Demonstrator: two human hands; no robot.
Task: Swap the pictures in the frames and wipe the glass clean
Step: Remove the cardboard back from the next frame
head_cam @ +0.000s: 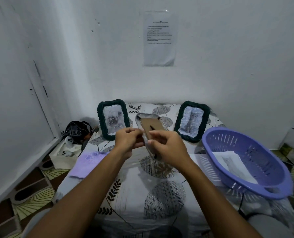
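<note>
A third picture frame (148, 125) is held face down above the table, its brown cardboard back up. My right hand (166, 146) grips its near edge. My left hand (127, 140) pinches at its left side, fingers closed on the frame's edge. Two dark green braided frames stand at the back: the left frame (113, 118) shows a rose picture, the right frame (191, 122) a cat picture. A purple cloth (87, 162) lies flat at the table's left edge. A loose cat picture (233, 163) lies inside the purple basket (242, 184).
The table (136, 194) wears a leaf-and-circle patterned cover and stands against a white wall with a taped paper notice (159, 38). A dark bag (77, 129) and a small white ghost toy (69, 140) sit in the left corner. Boxes (293, 145) stand at the right.
</note>
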